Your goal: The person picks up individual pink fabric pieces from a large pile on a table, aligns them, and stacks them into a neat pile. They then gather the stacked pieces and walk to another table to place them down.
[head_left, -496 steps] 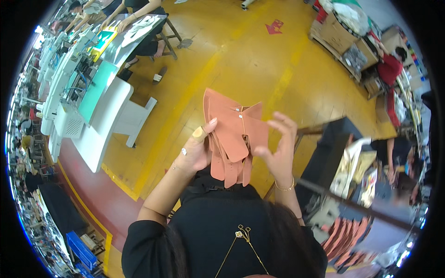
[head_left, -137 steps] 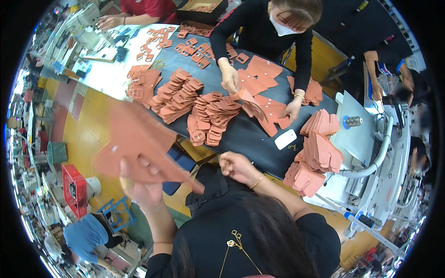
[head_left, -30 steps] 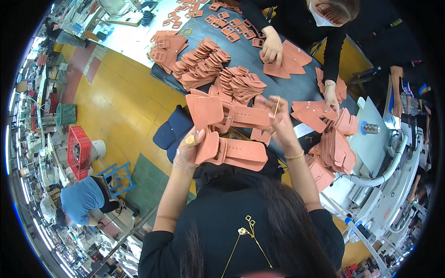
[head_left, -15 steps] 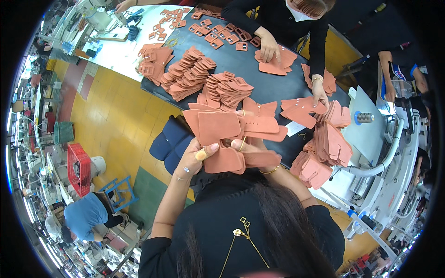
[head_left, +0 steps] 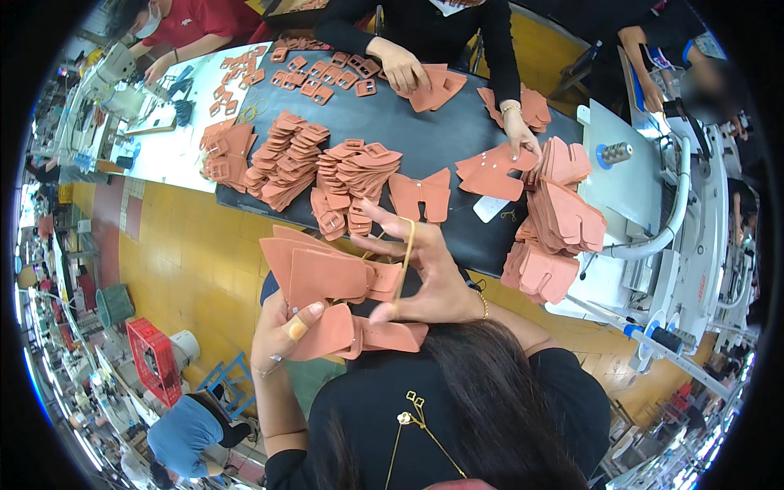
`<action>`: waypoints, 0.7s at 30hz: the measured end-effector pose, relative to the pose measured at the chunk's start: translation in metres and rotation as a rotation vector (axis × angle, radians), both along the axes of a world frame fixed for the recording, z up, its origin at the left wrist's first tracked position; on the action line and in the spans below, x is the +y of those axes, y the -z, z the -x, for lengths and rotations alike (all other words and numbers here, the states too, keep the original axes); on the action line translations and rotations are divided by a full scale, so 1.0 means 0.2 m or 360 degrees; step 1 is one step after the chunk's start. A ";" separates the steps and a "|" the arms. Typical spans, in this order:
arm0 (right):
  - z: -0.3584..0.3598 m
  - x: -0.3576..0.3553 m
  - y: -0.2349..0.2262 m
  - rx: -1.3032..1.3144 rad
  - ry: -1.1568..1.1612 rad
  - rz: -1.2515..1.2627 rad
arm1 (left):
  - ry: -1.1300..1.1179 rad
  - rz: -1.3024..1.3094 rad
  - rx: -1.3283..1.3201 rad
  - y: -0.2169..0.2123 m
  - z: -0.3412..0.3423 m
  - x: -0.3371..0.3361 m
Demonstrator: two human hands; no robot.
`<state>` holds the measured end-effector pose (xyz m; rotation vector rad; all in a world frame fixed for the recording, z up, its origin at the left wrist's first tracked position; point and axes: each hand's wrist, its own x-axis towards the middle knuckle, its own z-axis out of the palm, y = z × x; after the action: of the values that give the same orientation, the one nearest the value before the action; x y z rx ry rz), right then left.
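Observation:
My left hand [head_left: 278,331] grips a bundle of flat, terracotta-coloured leather pieces [head_left: 325,276], with its thumb, wrapped in a tan bandage, across the pieces. My right hand [head_left: 437,282] is spread wide at the right end of the bundle. A yellow rubber band [head_left: 407,260] is stretched between its fingers and thumb. Narrow straps with small holes jut from the bundle toward that hand. Part of my right hand's fingers lies behind the band and the pieces.
On the dark table [head_left: 367,122] stand stacks of buckle-topped pieces [head_left: 287,159], loose square buckles [head_left: 322,95] and a pile of slotted pieces [head_left: 563,216]. Across it, a co-worker's hands [head_left: 402,65] handle similar pieces. A sewing machine [head_left: 678,220] with a thread cone is at the right.
My right hand has drawn off the bundle and opened its fingers, stretching the rubber band. The view has shifted, and another worker in red now shows at the upper left.

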<state>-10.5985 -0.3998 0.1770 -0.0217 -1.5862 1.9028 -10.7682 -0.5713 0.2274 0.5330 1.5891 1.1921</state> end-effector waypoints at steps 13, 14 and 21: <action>0.35 0.05 -0.08 -0.0145 -0.0098 -0.0876 | 0.1456 -0.0092 0.1016 -0.04 0.25 0.24; 0.35 0.05 -0.09 -0.0288 -0.0178 -0.0840 | 0.1434 -0.0009 0.0877 -0.02 0.28 0.26; 0.28 0.17 0.04 -0.0409 0.0082 -0.0245 | 0.0914 0.0429 0.0150 -0.02 0.25 0.27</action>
<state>-10.6537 -0.3665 0.1698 -0.2477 -1.8800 1.7887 -10.8190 -0.5183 0.2306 0.8067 1.5009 0.5207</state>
